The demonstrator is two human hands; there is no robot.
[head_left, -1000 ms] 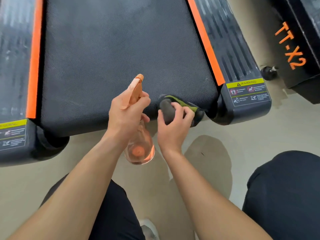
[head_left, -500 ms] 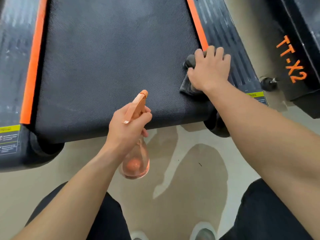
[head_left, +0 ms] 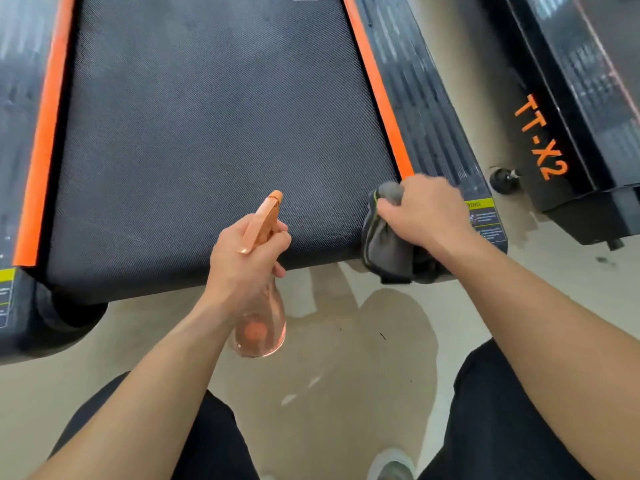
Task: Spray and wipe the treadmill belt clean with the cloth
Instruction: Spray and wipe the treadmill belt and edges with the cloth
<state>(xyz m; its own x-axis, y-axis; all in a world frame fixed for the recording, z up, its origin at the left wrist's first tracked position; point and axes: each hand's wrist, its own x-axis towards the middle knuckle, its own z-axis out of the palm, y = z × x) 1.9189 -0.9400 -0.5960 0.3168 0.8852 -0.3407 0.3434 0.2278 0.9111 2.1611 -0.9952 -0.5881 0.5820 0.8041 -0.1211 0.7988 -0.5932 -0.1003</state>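
Left hand [head_left: 242, 261] grips the one peach spray bottle [head_left: 261, 327] mid-frame, nozzle over the treadmill belt [head_left: 214, 133]. Right hand [head_left: 426, 213] clutches the one grey cloth [head_left: 388, 244], draped off the belt's lower-right corner. Two orange side strips [head_left: 377, 88], plus a second machine [head_left: 568, 98] marked TT-X2 upper right.

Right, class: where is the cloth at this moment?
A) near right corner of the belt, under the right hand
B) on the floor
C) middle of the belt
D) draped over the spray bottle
A: the right hand grips the cloth at the belt's near right corner.
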